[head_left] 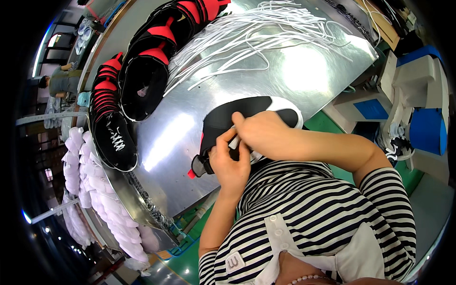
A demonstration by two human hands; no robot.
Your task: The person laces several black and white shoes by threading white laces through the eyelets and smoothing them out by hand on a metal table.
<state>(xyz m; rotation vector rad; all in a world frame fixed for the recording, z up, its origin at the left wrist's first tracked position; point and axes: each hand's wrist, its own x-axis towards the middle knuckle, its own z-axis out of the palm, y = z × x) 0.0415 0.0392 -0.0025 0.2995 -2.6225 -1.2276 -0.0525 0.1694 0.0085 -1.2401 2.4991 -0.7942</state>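
A black shoe upper (pixel 228 114) with a white toe edge and a red heel tab lies at the near edge of the metal table, in front of my body. Over its lacing opening both hands meet, closed. My left hand (pixel 229 164) pinches with thumb and fingers near the heel end, at a short white shoelace (pixel 234 142) that shows between the hands. My right hand (pixel 263 135) is curled over the same lace from the right, its fingertips partly hidden. The upper's opening is mostly covered by the hands.
Loose white shoelaces (pixel 256 38) spread across the back of the metal table (pixel 171 175). To the left, nested black-and-red shoe uppers (pixel 142 85) form rows, one with a laced front (pixel 114 142). White padded pieces (pixel 104 190) hang beyond the left edge; beige and blue bins (pixel 370 109) stand right.
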